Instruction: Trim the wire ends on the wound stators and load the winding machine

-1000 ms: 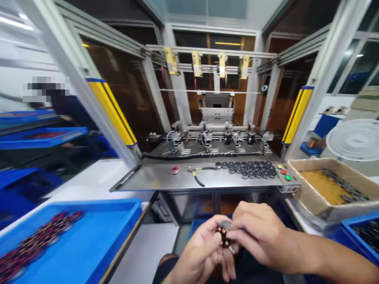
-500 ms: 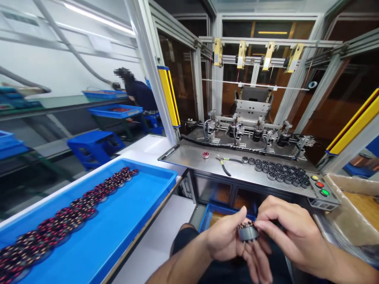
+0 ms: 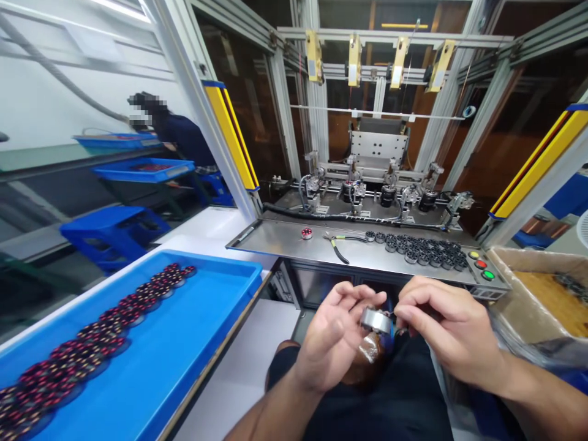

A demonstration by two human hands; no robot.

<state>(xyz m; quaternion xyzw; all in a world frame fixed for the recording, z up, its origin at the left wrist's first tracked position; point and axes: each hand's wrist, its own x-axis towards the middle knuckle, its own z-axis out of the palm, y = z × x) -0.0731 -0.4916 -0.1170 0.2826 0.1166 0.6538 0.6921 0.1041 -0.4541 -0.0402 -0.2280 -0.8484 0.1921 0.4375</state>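
Observation:
A motor stator (image 3: 376,320), a short silvery ring with dark windings at its rim, is tilted between my two hands above my lap. My right hand (image 3: 452,331) pinches at the stator's right edge with thumb and forefinger; a thin lead seems to run into the pinch, too small to make out. My left hand (image 3: 331,340) is beside the stator's left side, thumb lifted away and fingers spread and loosely curved behind it. Whether those fingers touch the ring is hard to tell. Beneath it shows a brown shiny object (image 3: 367,350).
Ahead, a metal ledge (image 3: 275,245) bears rows of dark stators (image 3: 418,248), cutters (image 3: 337,245) and one red-wound stator (image 3: 306,234). A blue tray (image 3: 197,349) with red-wound stators is left. Machine buttons (image 3: 481,264) and a carton (image 3: 523,300) are right. A person (image 3: 179,135) sits far left.
My left hand has turned and opened, its thumb and fingers coming off the stator. The stator has risen slightly, with my right hand still pinching its edge. The view has shifted right.

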